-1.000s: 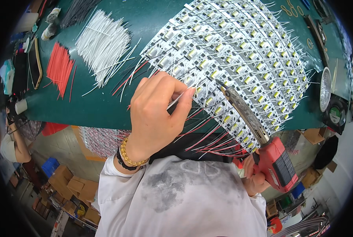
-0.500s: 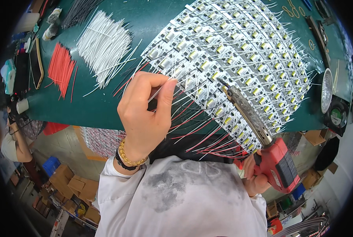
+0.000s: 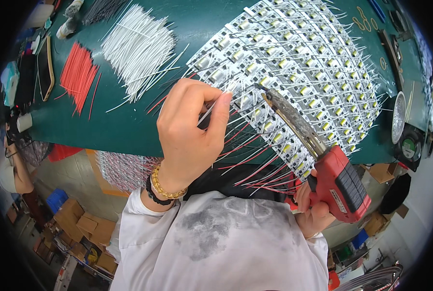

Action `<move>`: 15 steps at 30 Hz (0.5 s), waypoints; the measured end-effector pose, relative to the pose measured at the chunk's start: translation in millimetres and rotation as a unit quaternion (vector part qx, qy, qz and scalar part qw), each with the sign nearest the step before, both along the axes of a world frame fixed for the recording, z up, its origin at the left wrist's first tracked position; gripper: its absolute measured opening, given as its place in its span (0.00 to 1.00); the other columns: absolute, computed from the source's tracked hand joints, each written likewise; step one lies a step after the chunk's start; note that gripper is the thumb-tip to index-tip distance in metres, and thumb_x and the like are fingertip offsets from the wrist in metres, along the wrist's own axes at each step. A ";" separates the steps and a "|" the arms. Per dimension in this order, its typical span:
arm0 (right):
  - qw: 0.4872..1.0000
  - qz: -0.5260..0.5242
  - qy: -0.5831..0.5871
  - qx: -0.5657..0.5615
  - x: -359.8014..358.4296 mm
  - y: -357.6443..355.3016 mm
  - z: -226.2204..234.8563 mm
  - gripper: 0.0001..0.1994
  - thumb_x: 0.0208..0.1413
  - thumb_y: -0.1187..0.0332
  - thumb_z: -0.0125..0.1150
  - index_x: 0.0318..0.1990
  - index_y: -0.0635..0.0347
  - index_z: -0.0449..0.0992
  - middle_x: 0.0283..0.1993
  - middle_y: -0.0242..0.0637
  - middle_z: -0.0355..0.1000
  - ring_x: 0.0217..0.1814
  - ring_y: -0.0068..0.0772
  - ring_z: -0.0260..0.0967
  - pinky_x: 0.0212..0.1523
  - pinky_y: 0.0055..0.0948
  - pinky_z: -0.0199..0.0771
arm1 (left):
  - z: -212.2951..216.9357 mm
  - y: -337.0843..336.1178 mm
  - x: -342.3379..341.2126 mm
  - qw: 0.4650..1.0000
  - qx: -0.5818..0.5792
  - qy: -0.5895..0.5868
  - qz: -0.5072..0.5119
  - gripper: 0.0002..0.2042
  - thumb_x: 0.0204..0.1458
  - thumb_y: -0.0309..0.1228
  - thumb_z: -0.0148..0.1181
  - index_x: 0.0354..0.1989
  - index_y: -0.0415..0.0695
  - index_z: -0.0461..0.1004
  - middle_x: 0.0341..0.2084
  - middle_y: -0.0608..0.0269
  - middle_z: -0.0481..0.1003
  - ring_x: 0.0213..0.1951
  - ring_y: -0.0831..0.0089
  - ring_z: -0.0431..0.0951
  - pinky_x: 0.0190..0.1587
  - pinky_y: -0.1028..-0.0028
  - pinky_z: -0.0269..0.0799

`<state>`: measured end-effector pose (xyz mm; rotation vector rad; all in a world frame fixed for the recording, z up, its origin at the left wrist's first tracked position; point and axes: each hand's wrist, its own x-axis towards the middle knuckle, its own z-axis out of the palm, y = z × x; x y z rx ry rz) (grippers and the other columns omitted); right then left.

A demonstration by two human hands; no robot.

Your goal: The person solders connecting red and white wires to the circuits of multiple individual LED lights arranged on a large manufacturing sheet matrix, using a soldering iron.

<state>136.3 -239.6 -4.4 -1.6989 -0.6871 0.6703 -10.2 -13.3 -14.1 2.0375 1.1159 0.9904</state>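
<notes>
Circuit boards (image 3: 303, 90), white and set with rows of small yellowish parts, lie on the green table (image 3: 105, 135) in the head view, just beyond the fingertips of the person's left hand (image 3: 189, 123) and reaching away to the right. That hand is pinched closed, thumb against forefinger, on a thin white wire (image 3: 206, 114) at the boards' near left edge. The right hand (image 3: 315, 213), lower and to the right, is wrapped around the red handle of a soldering iron (image 3: 341, 186). Its barrel slants up and left over the boards, and its dark tip ends near the left fingertips; whether it touches a board cannot be told. Red, black and white leads (image 3: 248, 167) trail from the near edge. Left of the boards lie 2 bundles, white wires (image 3: 139, 51) and red wires (image 3: 77, 72).
</notes>
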 end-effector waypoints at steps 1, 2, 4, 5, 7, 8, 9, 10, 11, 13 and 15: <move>1.000 0.003 0.000 0.000 -1.7 3.2 2.0 0.43 0.47 0.37 0.61 0.49 0.79 0.65 0.12 0.28 0.59 0.11 0.18 0.53 0.14 0.19 0.51 | 0.0 0.1 0.0 1.000 -0.004 -0.003 -0.004 0.05 0.47 0.20 0.64 0.26 0.39 0.72 0.23 0.66 0.71 0.21 0.80 0.63 0.24 0.80 0.57; 1.000 -0.019 0.022 0.004 -4.3 8.8 6.6 0.43 0.47 0.38 0.61 0.49 0.80 0.65 0.12 0.28 0.59 0.11 0.18 0.53 0.14 0.19 0.51 | -0.5 0.2 -0.4 1.000 -0.004 -0.003 -0.001 0.05 0.47 0.20 0.64 0.26 0.39 0.72 0.23 0.66 0.71 0.21 0.80 0.63 0.24 0.80 0.57; 0.998 -0.043 0.041 0.004 -11.2 23.1 15.4 0.43 0.47 0.38 0.61 0.49 0.80 0.65 0.12 0.28 0.59 0.11 0.17 0.53 0.14 0.18 0.51 | -2.2 1.4 -0.4 1.000 0.000 -0.009 -0.004 0.05 0.47 0.19 0.63 0.26 0.39 0.72 0.23 0.67 0.71 0.21 0.80 0.63 0.23 0.80 0.56; 0.997 -0.039 0.055 0.042 -14.5 32.0 17.9 0.44 0.47 0.38 0.61 0.49 0.80 0.65 0.12 0.28 0.59 0.11 0.18 0.53 0.14 0.18 0.51 | -2.5 1.4 -0.2 1.000 -0.001 -0.010 -0.005 0.05 0.47 0.19 0.63 0.26 0.39 0.72 0.23 0.67 0.71 0.21 0.80 0.63 0.23 0.80 0.56; 0.994 -0.032 0.070 0.080 -14.9 35.1 18.5 0.44 0.47 0.37 0.61 0.49 0.80 0.65 0.12 0.28 0.59 0.11 0.18 0.53 0.14 0.18 0.51 | -2.1 1.8 -1.6 1.000 -0.003 -0.009 -0.004 0.05 0.47 0.20 0.63 0.26 0.39 0.72 0.23 0.67 0.71 0.20 0.80 0.63 0.23 0.80 0.56; 0.997 -0.018 0.069 0.038 -11.7 30.5 18.4 0.44 0.47 0.38 0.61 0.49 0.80 0.65 0.12 0.28 0.60 0.11 0.18 0.53 0.14 0.19 0.51 | -2.6 2.2 -2.3 1.000 -0.003 -0.009 -0.003 0.05 0.47 0.20 0.63 0.26 0.39 0.72 0.23 0.67 0.71 0.20 0.80 0.63 0.23 0.80 0.56; 0.998 -0.006 0.067 -0.005 -8.0 25.3 18.7 0.44 0.46 0.38 0.62 0.49 0.80 0.65 0.12 0.28 0.60 0.11 0.18 0.54 0.13 0.19 0.51 | -2.7 2.6 -2.2 1.000 -0.002 -0.012 -0.006 0.05 0.47 0.20 0.63 0.26 0.39 0.72 0.23 0.67 0.71 0.20 0.80 0.63 0.23 0.80 0.56; 0.998 -0.006 0.066 -0.006 -5.3 19.6 14.1 0.44 0.46 0.38 0.62 0.49 0.80 0.65 0.12 0.28 0.60 0.11 0.18 0.54 0.13 0.19 0.51 | -2.6 2.9 -2.1 1.000 -0.001 -0.014 -0.009 0.05 0.47 0.20 0.63 0.26 0.39 0.72 0.23 0.67 0.71 0.20 0.80 0.63 0.23 0.80 0.56; 1.000 0.008 0.025 0.006 -3.0 12.6 6.1 0.43 0.46 0.38 0.62 0.49 0.80 0.65 0.12 0.28 0.60 0.11 0.18 0.54 0.13 0.19 0.51 | -2.4 3.0 -2.3 1.000 -0.001 -0.014 -0.009 0.05 0.47 0.20 0.63 0.26 0.39 0.72 0.23 0.67 0.71 0.20 0.80 0.63 0.23 0.80 0.56; 0.999 0.023 -0.014 0.018 2.8 -0.4 4.3 0.43 0.46 0.38 0.63 0.49 0.79 0.66 0.12 0.28 0.60 0.11 0.18 0.55 0.13 0.19 0.51 | -2.1 2.5 -2.8 1.000 -0.002 -0.011 -0.006 0.05 0.47 0.20 0.64 0.26 0.39 0.72 0.23 0.67 0.71 0.20 0.80 0.63 0.23 0.80 0.56; 0.993 0.024 0.065 -0.095 7.0 -21.7 13.2 0.18 0.56 0.61 0.61 0.46 0.69 0.71 0.36 0.33 0.73 0.35 0.28 0.71 0.37 0.26 0.67 | -0.9 3.5 -3.0 1.000 -0.001 -0.006 -0.007 0.05 0.47 0.20 0.64 0.26 0.39 0.72 0.23 0.64 0.71 0.21 0.76 0.67 0.23 0.77 0.60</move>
